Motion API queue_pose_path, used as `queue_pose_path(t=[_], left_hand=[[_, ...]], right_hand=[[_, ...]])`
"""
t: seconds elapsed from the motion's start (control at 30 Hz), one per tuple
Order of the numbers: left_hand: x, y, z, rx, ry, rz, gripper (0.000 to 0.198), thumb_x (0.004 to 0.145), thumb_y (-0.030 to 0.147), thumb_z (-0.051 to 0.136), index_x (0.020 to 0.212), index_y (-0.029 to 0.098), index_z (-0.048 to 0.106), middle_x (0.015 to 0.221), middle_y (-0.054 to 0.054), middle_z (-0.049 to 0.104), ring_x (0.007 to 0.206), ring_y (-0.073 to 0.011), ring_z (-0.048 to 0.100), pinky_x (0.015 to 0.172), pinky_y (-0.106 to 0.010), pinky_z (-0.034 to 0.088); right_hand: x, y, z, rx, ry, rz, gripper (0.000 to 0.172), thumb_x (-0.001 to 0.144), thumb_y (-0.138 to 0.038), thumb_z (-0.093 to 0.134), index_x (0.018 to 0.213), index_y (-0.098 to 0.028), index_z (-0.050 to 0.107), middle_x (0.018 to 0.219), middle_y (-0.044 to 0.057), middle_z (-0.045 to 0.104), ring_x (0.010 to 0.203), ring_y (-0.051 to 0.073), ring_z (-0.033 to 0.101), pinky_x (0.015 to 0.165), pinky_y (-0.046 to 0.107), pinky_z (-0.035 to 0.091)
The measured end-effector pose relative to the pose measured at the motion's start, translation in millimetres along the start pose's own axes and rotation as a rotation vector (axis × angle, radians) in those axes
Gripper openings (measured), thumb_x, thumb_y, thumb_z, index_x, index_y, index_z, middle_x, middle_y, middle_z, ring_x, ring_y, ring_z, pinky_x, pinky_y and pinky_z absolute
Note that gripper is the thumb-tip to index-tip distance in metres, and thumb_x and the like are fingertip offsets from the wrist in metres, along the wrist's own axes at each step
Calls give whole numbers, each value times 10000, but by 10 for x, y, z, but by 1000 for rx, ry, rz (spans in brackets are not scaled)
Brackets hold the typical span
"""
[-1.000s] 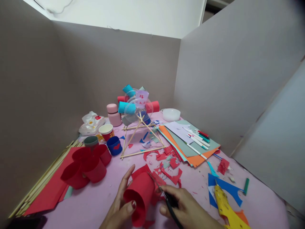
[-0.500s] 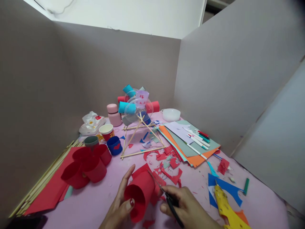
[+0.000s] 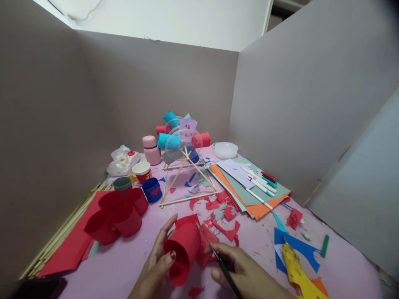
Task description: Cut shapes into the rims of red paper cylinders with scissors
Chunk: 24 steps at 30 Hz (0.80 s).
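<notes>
My left hand [image 3: 154, 263] is wrapped round a red paper tube [image 3: 189, 243], thumb with a dark red nail on the near rim. The tube lies tilted, its open end toward me. A wider flap of red paper stands out at its far end. My right hand [image 3: 240, 268] grips black-handled scissors [image 3: 225, 270], whose blades point away from me and lie at the paper's right edge by the tube's far end. Red paper scraps [image 3: 229, 214] are strewn just beyond and under the hands.
Several red paper cups [image 3: 126, 220] and a blue one [image 3: 152, 190] stand left. A stick frame [image 3: 190, 199] holds a wheel of coloured tubes behind. Paper sheets [image 3: 280, 190] with markers lie right. A yellow glue gun [image 3: 293, 261] rests near right, thin sticks [image 3: 59, 238] far left.
The scissors' handles have drawn together and the blades look closed. The red tube stays in my left hand, turned very slightly. The whole view has shifted a little.
</notes>
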State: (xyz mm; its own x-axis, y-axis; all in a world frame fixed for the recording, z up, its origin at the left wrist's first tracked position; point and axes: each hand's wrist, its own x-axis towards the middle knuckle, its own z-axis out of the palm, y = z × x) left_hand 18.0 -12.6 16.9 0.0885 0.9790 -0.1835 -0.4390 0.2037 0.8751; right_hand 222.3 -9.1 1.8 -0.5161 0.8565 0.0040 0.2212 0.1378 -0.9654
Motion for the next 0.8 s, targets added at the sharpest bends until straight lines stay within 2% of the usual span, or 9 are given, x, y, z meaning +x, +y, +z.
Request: queue_pose_path(t=[0.1,0.17,0.23,0.47,0.63,0.8], left_hand=[[47,-56,-95,132,13,49,862,569,539,754,1335,284,452,1279,-90,637,1221,-377,499,973,-426,399],[66,-88,-139,203,10,94,853,548,547,766,1313,283,496,1294,-95,621,1293,-393,408,1043,-469,318],[73,-108,-163,237,-4,109,839,551,554,761,1304,277,516,1299,-102,614,1309,-407,378,1070,-503,269],[3,-70,-135,252,-21,55,837,567,551,756,1324,310,495,1371,-97,556,1326,-406,349,1061,-514,282],[-60,-3,-88,266,-78,26,860,635,547,711,1393,279,406,1443,-88,475,1364,-360,292,1074,-440,275],[-52,19,-110,286,-147,13,893,663,552,691,1430,292,316,1451,-102,434,1383,-327,244,1073,-432,258]], right_hand=[[-7,5,2,33,-2,-5,385,805,-495,596,1027,-186,647,842,16,596,746,179,514,681,250,426],[-5,9,7,37,8,0,372,801,-486,604,1019,-189,652,833,17,606,746,186,522,673,250,428],[-1,11,13,52,15,-2,363,794,-476,612,1003,-181,651,822,16,608,704,174,511,640,244,420],[-15,71,7,47,32,-21,287,802,-395,622,993,-183,646,807,0,593,667,152,473,621,231,393],[-35,67,-24,-24,20,32,262,800,-428,615,887,-183,655,793,14,612,661,163,485,601,230,400],[-46,2,-48,0,7,39,286,772,-462,627,836,-187,673,692,8,579,643,176,479,586,240,402]])
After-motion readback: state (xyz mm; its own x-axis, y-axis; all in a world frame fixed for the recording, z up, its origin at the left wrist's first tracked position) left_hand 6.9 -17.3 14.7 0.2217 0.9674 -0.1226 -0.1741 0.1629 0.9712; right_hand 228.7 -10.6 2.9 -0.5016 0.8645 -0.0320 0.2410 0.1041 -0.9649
